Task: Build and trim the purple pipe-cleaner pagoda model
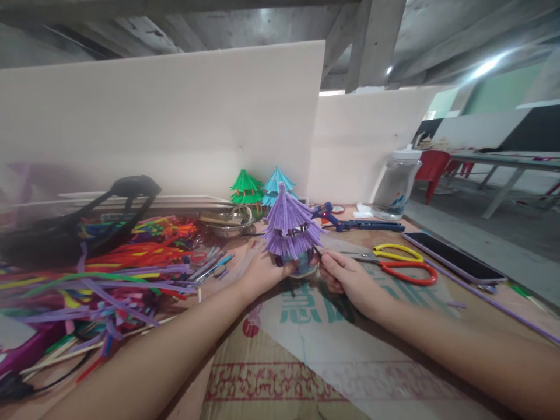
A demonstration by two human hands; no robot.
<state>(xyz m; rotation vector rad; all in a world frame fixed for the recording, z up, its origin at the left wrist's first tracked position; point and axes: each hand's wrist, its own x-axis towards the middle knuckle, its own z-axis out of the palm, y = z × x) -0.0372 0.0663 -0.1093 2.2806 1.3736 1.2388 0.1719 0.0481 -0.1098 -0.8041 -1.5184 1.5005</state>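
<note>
A small two-tiered pavilion [291,224] with purple fuzzy pipe-cleaner roofs stands upright in front of me. My left hand [269,271] is closed on the left side of its base, thumb in front. Close to the base's right side, my right hand [343,274] pinches a thin dark tool [317,252], its tip directed at the pavilion beneath the lower roof. Whether that tip touches the pavilion I cannot tell. Scissors [406,265] with one yellow and one red handle lie just beyond my right hand.
Green [246,188] and blue pavilions [277,182] stand behind. Loose pipe cleaners [131,256] and a black strapped object [65,221] crowd the left. A metal bowl [225,224], glue gun [328,217], water bottle [396,184] and phone [455,256] surround the plastic-covered board [271,373].
</note>
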